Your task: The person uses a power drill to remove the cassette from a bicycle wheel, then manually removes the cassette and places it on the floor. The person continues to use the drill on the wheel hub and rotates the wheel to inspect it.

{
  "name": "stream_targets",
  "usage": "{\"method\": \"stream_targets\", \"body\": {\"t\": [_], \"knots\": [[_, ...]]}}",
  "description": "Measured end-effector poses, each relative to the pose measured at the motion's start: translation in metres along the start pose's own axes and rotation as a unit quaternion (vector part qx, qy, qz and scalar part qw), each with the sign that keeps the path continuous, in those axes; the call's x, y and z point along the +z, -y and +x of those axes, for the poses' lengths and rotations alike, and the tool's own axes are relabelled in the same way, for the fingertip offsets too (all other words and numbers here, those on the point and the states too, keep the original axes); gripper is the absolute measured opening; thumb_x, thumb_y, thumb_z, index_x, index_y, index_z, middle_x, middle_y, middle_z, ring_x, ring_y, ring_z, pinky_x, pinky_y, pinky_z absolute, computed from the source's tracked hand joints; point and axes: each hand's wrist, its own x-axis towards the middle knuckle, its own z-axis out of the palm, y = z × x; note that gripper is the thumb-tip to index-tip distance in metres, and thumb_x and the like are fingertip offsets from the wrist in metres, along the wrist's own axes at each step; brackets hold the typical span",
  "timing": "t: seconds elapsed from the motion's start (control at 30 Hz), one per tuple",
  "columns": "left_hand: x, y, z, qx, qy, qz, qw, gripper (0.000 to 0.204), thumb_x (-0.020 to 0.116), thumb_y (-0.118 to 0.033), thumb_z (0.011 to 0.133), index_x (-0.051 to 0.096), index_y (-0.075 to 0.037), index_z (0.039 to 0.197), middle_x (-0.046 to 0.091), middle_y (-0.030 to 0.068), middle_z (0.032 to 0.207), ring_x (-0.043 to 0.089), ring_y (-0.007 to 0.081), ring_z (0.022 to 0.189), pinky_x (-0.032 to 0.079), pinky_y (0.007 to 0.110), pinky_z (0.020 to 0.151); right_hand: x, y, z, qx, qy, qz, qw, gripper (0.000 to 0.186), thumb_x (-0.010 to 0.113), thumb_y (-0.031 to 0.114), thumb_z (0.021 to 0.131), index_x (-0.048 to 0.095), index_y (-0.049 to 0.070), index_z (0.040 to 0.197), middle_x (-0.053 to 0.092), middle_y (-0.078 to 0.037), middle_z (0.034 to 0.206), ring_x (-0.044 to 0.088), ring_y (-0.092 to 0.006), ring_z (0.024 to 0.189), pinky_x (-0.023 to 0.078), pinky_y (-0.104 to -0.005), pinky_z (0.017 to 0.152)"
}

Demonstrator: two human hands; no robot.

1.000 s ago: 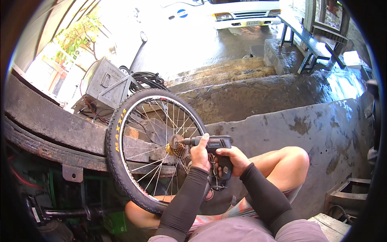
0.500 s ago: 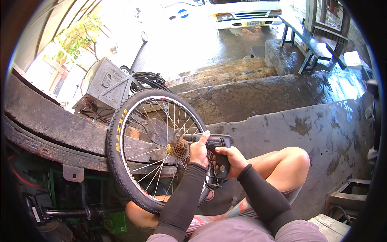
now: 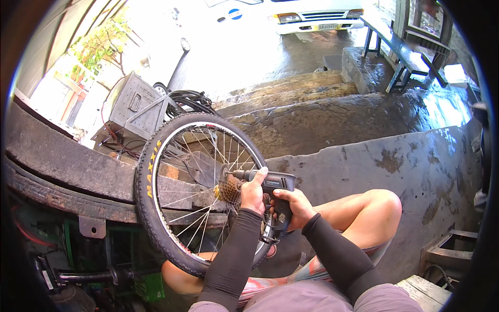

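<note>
A bicycle wheel (image 3: 141, 183) with a black knobby tyre and yellow lettering stands tilted in front of me, its lower edge at my leg. Its brownish cog cassette (image 3: 230, 189) faces me. Both my hands are closed on a dark power drill (image 3: 279, 181) pointing left. My left hand (image 3: 253, 194) wraps the drill's front near the chuck, thumb on top. At the handle, my right hand (image 3: 294, 207) is closed, its trigger finger not clearly seen. A small round disc (image 3: 224, 172) on the drill's tip is at the upper edge of the cassette; whether they touch I cannot tell.
A grey metal box (image 3: 132, 106) with coiled black cables (image 3: 192, 103) stands behind the wheel. Worn steps (image 3: 312, 112) lead towards a white truck (image 3: 317, 13). A blue bench (image 3: 397, 49) stands at the far right; a curved timber ledge (image 3: 67, 192) lies left.
The drill and both hands have shifted slightly left and up in the picture, together with the wheel's cassette. My hold on the drill looks the same.
</note>
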Motion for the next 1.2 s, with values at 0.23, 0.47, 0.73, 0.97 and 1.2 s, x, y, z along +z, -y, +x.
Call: {"method": "stream_targets", "body": {"t": [0.23,0.47,0.73,0.97,1.2], "knots": [[0.003,-0.007,-0.003,-0.018,-0.013,0.009,1.0,0.024,0.082,-0.028,0.101,0.077,-0.005,0.108,0.081,0.0066,0.097,0.078,0.0176,0.077,0.061,0.031,0.06,-0.002,0.0,0.002,0.027,0.018,0.026,0.999,0.021,0.075,0.019,0.1,0.069,0.004,0.114,0.07,-0.008,0.09,0.071,-0.0229,0.077,0.061,-0.0383,0.066],[-0.002,-0.01,-0.005,0.003,-0.005,-0.007,1.0,0.025,0.082,-0.027,0.101,0.075,-0.004,0.109,0.08,0.0087,0.097,0.079,0.0194,0.078,0.062,0.032,0.06,0.005,-0.007,0.003,-0.019,0.014,-0.009,1.0,0.018,0.073,0.018,0.101,0.071,0.004,0.113,0.071,-0.007,0.088,0.071,-0.021,0.074,0.059,-0.0366,0.064],[-0.007,-0.006,0.004,0.015,-0.007,0.021,1.0,0.026,0.079,-0.025,0.102,0.075,0.0,0.108,0.081,0.0124,0.1,0.08,0.0231,0.08,0.065,0.038,0.068,0.005,-0.009,0.006,0.013,0.026,0.025,0.999,0.022,0.072,0.022,0.102,0.073,0.002,0.112,0.07,-0.007,0.088,0.07,-0.0208,0.074,0.059,-0.0366,0.07],[-0.012,-0.009,0.001,0.022,-0.027,0.066,0.997,0.026,0.081,-0.025,0.101,0.075,0.0,0.106,0.08,0.0111,0.097,0.079,0.0223,0.081,0.064,0.037,0.069,0.004,-0.017,0.01,0.038,0.012,0.047,0.998,0.026,0.072,0.023,0.102,0.072,0.003,0.118,0.07,-0.008,0.091,0.071,-0.022,0.077,0.06,-0.0379,0.072],[-0.005,-0.015,-0.005,0.002,-0.017,0.053,0.998,0.029,0.084,-0.024,0.098,0.078,0.003,0.107,0.08,0.0108,0.097,0.079,0.0216,0.08,0.061,0.037,0.071,0.001,-0.015,0.012,0.024,0.022,0.047,0.998,0.023,0.072,0.023,0.102,0.071,0.004,0.116,0.07,-0.008,0.089,0.07,-0.0221,0.076,0.06,-0.0379,0.071]]}}
